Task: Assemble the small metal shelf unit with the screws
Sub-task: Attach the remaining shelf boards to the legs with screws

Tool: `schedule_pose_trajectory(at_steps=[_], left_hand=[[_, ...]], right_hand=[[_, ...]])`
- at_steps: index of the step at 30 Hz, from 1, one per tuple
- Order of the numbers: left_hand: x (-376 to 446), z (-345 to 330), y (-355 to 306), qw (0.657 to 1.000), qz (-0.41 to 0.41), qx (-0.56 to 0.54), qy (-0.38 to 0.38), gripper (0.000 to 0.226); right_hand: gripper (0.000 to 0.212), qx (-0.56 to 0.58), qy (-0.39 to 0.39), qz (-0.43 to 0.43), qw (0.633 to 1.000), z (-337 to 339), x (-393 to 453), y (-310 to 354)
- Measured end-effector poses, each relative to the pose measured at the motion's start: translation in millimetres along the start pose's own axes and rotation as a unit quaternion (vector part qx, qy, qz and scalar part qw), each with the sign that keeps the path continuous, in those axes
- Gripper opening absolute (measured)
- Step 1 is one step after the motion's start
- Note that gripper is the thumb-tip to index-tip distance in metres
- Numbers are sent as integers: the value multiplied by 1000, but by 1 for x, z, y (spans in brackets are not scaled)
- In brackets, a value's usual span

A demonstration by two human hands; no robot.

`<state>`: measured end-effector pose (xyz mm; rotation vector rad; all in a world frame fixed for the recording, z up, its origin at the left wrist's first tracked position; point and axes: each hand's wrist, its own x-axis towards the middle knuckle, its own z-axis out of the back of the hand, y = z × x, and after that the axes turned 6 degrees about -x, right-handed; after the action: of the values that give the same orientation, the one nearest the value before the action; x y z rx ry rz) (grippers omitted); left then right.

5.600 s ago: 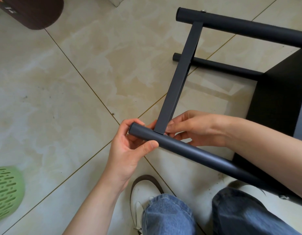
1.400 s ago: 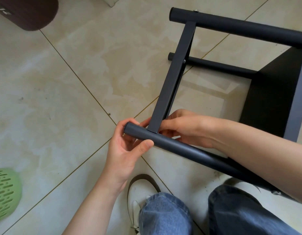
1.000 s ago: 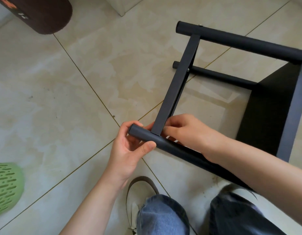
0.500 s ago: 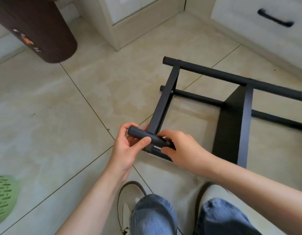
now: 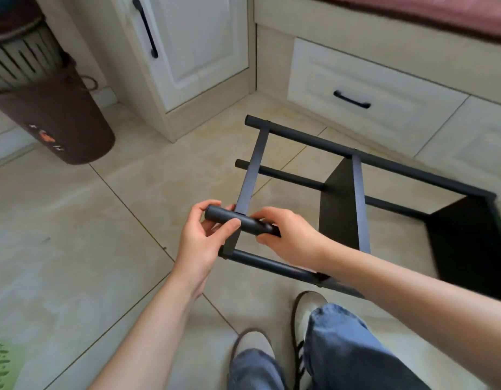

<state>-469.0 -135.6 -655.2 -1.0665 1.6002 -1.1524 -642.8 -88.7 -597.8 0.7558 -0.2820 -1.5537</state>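
While the black shelf frame [image 5: 356, 192] lies on its side on the tiled floor [image 5: 74, 235] in front of the white cabinet [image 5: 201, 52], the left hand [image 5: 207, 237] wraps its fingers and thumb around the near end of the upper tube [image 5: 229, 218]. The right hand [image 5: 285, 237] grips the same tube just beside it, by the flat crossbar [image 5: 252, 170]; whether it pinches a screw there is hidden, perhaps behind the fingers.
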Motion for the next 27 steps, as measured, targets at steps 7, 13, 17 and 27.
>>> schedule_pose_trajectory(at_steps=[7,13,17,27], left_hand=[[-2,-10,-49,997,-47,28,-47,29],[-9,-26,-82,977,-81,197,6,18],[-15,-53,-96,936,-120,329,44,51],[-25,-117,-147,887,-250,389,17,65]], right_hand=[[30,-3,-30,12,999,58,-18,10],[30,5,-75,37,996,103,-30,16],[32,26,-104,56,993,125,-42,19],[28,153,-202,75,964,156,-90,25]])
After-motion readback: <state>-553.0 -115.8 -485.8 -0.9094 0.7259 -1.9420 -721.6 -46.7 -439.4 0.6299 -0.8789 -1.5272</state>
